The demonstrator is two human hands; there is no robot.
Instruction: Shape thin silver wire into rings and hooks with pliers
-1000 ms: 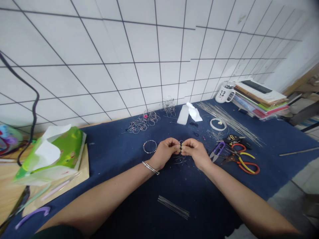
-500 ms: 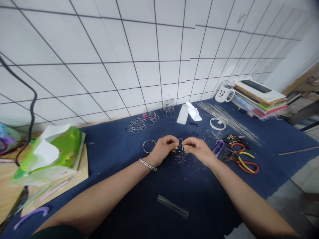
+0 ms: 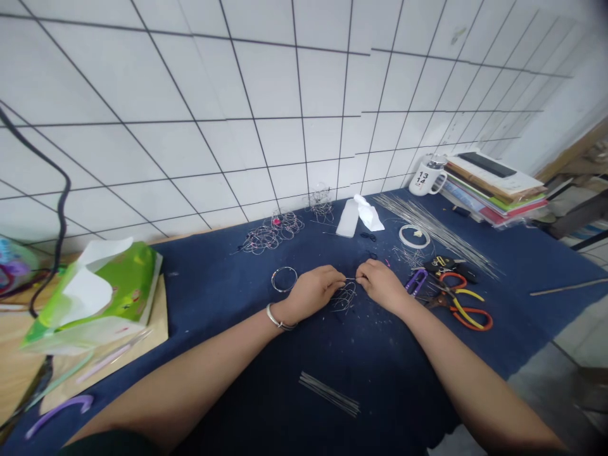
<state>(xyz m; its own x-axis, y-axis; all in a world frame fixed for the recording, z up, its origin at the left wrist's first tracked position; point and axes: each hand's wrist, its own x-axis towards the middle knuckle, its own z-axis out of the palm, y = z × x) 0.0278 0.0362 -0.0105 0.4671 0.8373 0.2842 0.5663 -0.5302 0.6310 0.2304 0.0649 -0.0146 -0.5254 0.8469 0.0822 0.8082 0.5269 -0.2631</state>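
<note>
Between my two hands runs a short piece of thin wire, pinched at both ends. My left hand, with a silver bangle at the wrist, is closed on its left end. The right end is in the pinched fingers of my right hand. Just below the fingers lies a small pile of bent wire loops on the dark blue cloth. A beaded wire ring rests left of my left hand. Nearer to me is a bundle of short straight wires.
To the right lie orange-handled pliers, purple snips, a white ring and long straight wires. Tangled wire loops lie near the tiled wall. A mug and stacked books stand back right; a green tissue pack is left.
The wire was bent up in an arch between my fingers and now looks pulled nearly straight. My hands have turned knuckles-up and moved slightly apart.
</note>
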